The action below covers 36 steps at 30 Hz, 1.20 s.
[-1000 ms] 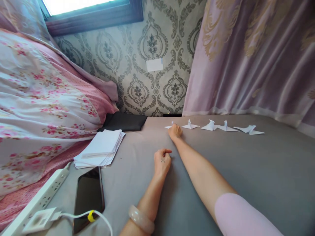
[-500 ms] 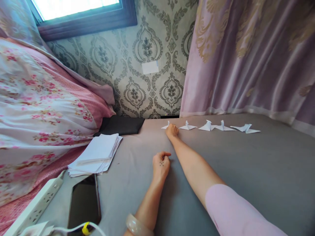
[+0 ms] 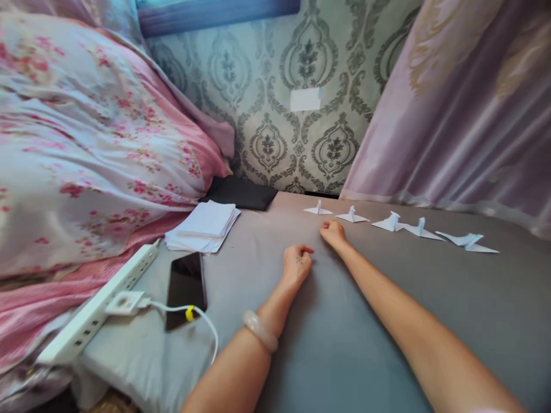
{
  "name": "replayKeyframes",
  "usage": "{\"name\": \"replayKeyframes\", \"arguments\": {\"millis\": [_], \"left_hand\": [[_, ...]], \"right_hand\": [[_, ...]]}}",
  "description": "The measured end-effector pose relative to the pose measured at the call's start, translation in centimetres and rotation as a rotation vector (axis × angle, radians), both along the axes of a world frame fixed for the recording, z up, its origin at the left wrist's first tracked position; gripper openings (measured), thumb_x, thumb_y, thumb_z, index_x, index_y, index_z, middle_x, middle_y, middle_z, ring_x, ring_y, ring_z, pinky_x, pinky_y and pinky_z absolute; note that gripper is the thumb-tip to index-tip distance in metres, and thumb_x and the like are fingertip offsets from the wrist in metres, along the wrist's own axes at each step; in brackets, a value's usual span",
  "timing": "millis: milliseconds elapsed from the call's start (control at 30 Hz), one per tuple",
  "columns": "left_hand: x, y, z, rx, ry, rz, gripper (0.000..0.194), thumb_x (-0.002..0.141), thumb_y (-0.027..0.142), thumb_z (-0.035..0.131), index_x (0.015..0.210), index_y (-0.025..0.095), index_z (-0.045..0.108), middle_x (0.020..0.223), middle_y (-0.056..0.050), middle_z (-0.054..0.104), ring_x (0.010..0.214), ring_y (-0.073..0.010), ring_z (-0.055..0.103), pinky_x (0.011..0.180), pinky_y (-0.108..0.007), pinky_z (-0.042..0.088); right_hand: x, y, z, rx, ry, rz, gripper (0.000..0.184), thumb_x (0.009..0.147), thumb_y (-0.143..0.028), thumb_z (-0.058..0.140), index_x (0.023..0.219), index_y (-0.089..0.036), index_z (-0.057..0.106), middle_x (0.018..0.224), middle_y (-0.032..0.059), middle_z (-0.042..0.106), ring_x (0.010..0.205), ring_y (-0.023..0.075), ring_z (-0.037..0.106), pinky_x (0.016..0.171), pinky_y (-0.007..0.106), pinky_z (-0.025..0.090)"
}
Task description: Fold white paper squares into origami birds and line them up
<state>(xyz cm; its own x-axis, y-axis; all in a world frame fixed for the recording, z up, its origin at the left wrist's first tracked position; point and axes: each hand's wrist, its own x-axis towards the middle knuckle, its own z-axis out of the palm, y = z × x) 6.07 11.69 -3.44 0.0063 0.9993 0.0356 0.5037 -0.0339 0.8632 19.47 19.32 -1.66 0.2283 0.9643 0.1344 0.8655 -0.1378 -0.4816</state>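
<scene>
Just short of the two leftmost paper birds: right hand [image 3: 333, 233], back up, fingers curled in tight. No object shows in it; palm side hidden, so can't tell how far it's closed or if it has hold of anything. Left hand [image 3: 297, 263] sits nearer the body and left of it, hands apart, fingers loosely curled, index finger poking toward the right hand. Nothing visible in that grip either; underside hidden, closure unclear.

Both are over the gray sheet [image 3: 365, 350]. Bangle [image 3: 260, 331] on the left forearm.

Beyond the right hand: five white folded paper birds in a row, running off to its right. Leftmost bird [image 3: 318, 209] is beyond the fist and a bit left, not touching. Second bird [image 3: 352, 215] is beyond and right. Third bird [image 3: 391, 222] and fourth bird [image 3: 422, 228] meet or overlap at the wings, can't tell which. Fifth bird [image 3: 469, 242] is farthest right.

Left of the left hand: paper stack [image 3: 204, 226], with black flat item [image 3: 243, 193] behind it. Dark-screen phone [image 3: 185, 287] nearer the body, white cable [image 3: 213, 331] across it, yellow tie [image 3: 190, 313] on the cable. Farther left, power strip [image 3: 99, 304] with charger [image 3: 124, 303].
</scene>
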Motion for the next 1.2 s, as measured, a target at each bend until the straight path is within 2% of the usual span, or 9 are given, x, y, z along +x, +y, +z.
{"name": "replayKeyframes", "arguments": {"millis": [100,200,300,400,533,600,967,1067,1200], "left_hand": [[-0.4,0.0,0.2,0.001,0.014,0.011,0.037,0.078,0.007,0.046,0.096,0.014,0.077,0.081,-0.006,0.075,0.078,-0.0167,0.066,0.078,-0.024,0.049],[-0.8,-0.3,0.4,0.008,0.039,0.017,0.037,0.079,0.006,0.046,0.1,0.011,0.075,0.092,-0.009,0.075,0.089,-0.0181,0.067,0.086,-0.025,0.049],[-0.8,-0.5,0.6,0.007,0.068,0.028,0.036,0.081,0.005,0.047,0.103,0.01,0.074,0.102,-0.011,0.074,0.099,-0.0192,0.066,0.094,-0.027,0.046],[-0.9,-0.5,0.9,-0.018,0.098,0.039,0.033,0.082,0.005,0.049,0.104,0.01,0.073,0.102,-0.011,0.074,0.1,-0.0195,0.066,0.093,-0.027,0.047],[-2.8,-0.4,1.3,-0.065,0.161,0.078,0.022,0.088,0.014,0.056,0.105,0.011,0.07,0.098,-0.009,0.072,0.092,-0.0183,0.067,0.086,-0.03,0.052],[-5.0,-0.3,1.8,-0.061,0.208,0.124,0.024,0.092,0.029,0.058,0.108,0.013,0.064,0.108,-0.008,0.067,0.096,-0.0188,0.065,0.087,-0.039,0.054],[-22.9,0.4,6.7,0.031,0.513,0.626,0.037,0.092,0.036,0.058,0.121,0.014,0.057,0.122,-0.009,0.059,0.105,-0.0248,0.06,0.088,-0.044,0.053],[-25.5,0.8,7.1,0.004,0.587,0.624,0.035,0.092,0.035,0.057,0.122,0.016,0.057,0.122,-0.01,0.059,0.105,-0.0226,0.061,0.088,-0.043,0.053],[-26.5,2.2,7.0,-0.05,0.649,0.52,0.036,0.092,0.034,0.057,0.122,0.015,0.056,0.122,-0.01,0.059,0.105,-0.0224,0.061,0.088,-0.043,0.054]], "right_hand": [[0.9,-4.8,-0.7,-0.087,0.071,0.16,0.031,0.092,-0.033,0.058,0.117,-0.016,0.059,0.114,0.0077,0.063,0.096,0.0188,0.063,0.084,0.04,0.054],[1.9,-11.2,-0.9,-0.128,0.137,0.31,0.026,0.09,-0.019,0.052,0.112,-0.012,0.064,0.094,0.0055,0.069,0.081,0.0131,0.064,0.08,0.027,0.052],[2.3,-17.1,-1.1,-0.131,0.163,0.412,0.028,0.085,-0.021,0.055,0.109,-0.014,0.066,0.094,0.0046,0.069,0.075,0.0126,0.062,0.075,0.025,0.05],[2.4,-20.4,-1.4,-0.021,0.166,0.488,0.028,0.088,-0.025,0.047,0.106,-0.016,0.066,0.097,0.0058,0.065,0.077,0.014,0.06,0.077,0.028,0.048],[2.2,-21.2,-1.7,0.044,0.194,0.488,0.029,0.089,-0.027,0.043,0.1,-0.018,0.067,0.092,0.0051,0.063,0.078,0.0152,0.06,0.077,0.029,0.047],[2.3,-21.0,-1.8,0.043,0.209,0.491,0.028,0.089,-0.027,0.043,0.098,-0.018,0.068,0.091,0.0049,0.063,0.077,0.0154,0.06,0.077,0.029,0.046],[2.8,-21.0,-2.4,0.073,0.199,0.558,0.029,0.09,-0.033,0.04,0.097,-0.021,0.066,0.096,0.007,0.064,0.081,0.0185,0.062,0.077,0.033,0.048],[2.7,-20.7,-2.8,0.089,0.193,0.565,0.028,0.09,-0.033,0.04,0.097,-0.023,0.065,0.096,0.0067,0.064,0.08,0.0184,0.062,0.077,0.033,0.048],[2.5,-20.5,-3.3,0.11,0.176,0.558,0.027,0.091,-0.034,0.04,0.096,-0.023,0.064,0.095,0.0068,0.063,0.082,0.0191,0.062,0.077,0.034,0.048]]}}
